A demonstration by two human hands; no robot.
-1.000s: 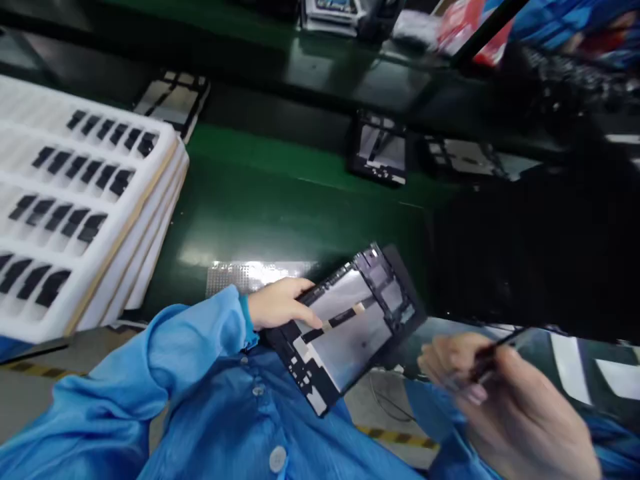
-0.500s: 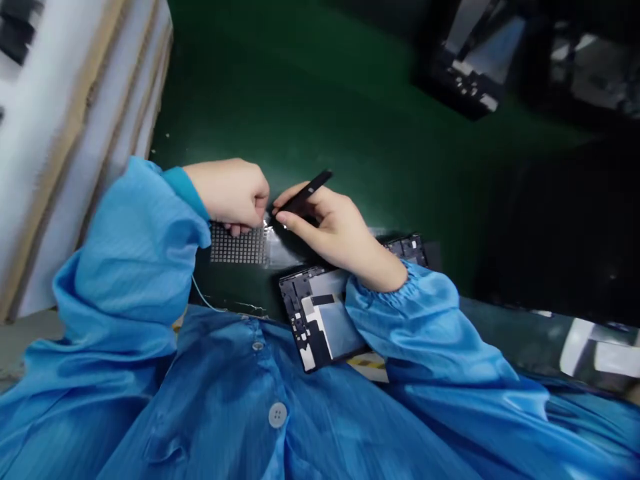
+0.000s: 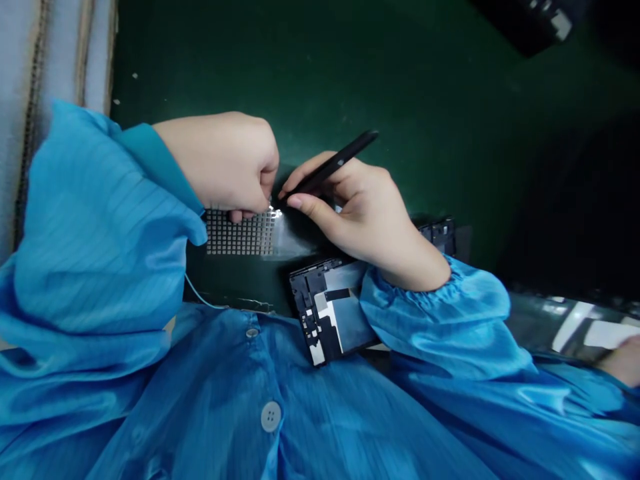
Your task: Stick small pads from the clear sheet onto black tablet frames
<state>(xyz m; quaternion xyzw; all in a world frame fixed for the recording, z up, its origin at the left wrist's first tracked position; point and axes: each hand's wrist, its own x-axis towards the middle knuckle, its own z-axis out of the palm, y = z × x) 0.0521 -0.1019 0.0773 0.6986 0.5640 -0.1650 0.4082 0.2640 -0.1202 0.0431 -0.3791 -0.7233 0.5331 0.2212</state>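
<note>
My left hand point(image 3: 227, 160) is closed, its curled fingers gripping the upper edge of a clear sheet point(image 3: 240, 237) that bears rows of small grey square pads. In my right hand point(image 3: 365, 207) is a pair of black tweezers point(image 3: 340, 160), held like a pen and slanting up to the right. The tweezer tips meet the sheet's upper right corner beside my left fingers, where a small shiny spot shows; exact contact is hidden. Below my right wrist lies a black phone housing point(image 3: 327, 317) with white and grey parts, tilted at the table's front edge and partly under my sleeve.
Another dark housing point(image 3: 440, 233) lies beyond my right wrist. Layered boards with brown edges point(image 3: 83, 53) stand at the left of the green table point(image 3: 310, 67). More black parts point(image 3: 540, 23) lie at the far right. Another person's hand point(image 3: 625, 360) shows at the right edge.
The view has shifted closer and to the right, and the stacked boards have slid partly out on the left. Both hands keep their grips at the sheet. Another person's hand has appeared at the right.
</note>
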